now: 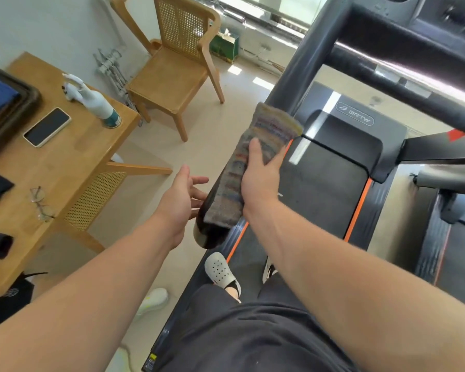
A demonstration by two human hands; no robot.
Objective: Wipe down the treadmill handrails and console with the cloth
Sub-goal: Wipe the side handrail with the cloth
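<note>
Step in hand: wiping the left handrail (208, 236). The right hand (258, 181) grip is clenched round the cloth (269, 124), which lies draped over the rail. The left hand (180, 197) grip is released, just beside the rail end. Next move, as judged: slide the cloth along the rail under firm pressure.

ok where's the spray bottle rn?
Head view, left side: spray bottle on the wooden table near its far edge, just right of the phone, chair beyond.
</note>
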